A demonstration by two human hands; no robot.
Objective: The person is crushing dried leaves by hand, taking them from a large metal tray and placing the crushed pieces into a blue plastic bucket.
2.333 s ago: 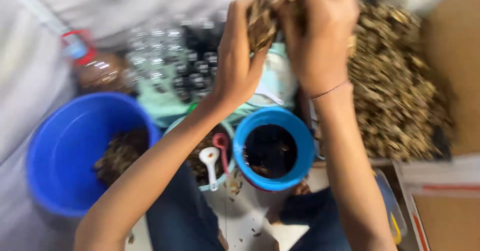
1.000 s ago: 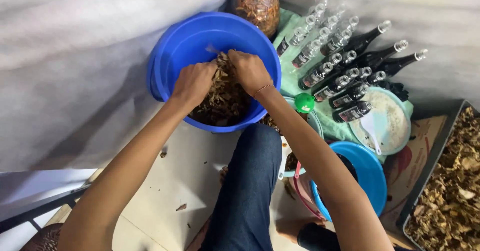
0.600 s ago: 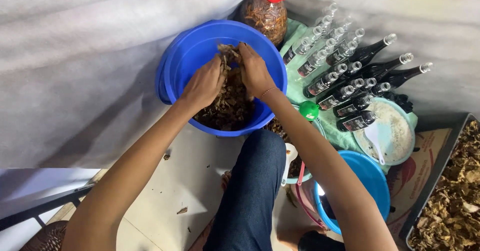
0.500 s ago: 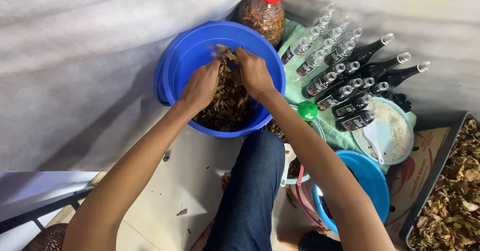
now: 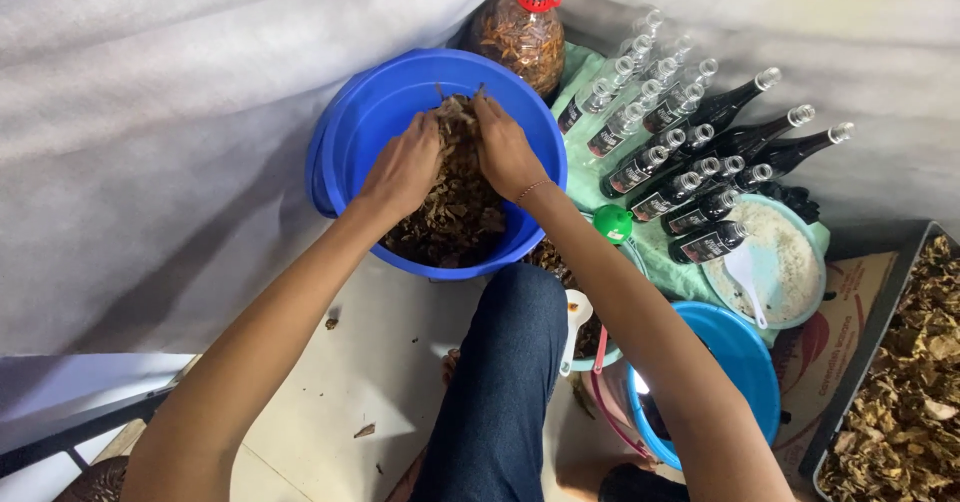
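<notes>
Gripping dried leaves (image 5: 455, 197), both hands (fingertips buried).

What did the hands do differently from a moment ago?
Both hands, left hand and right hand, came from the brown heap at the right over to the big blue tub and now press a clump of dried leaves there. The bottles stayed put.

Dark glass bottles (image 5: 700, 162) — white scoop (image 5: 745, 277) nearby.

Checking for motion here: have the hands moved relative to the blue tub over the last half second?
No. Both the left hand and right hand stay pressed into the dried leaves at the same spot inside the blue tub.
</notes>
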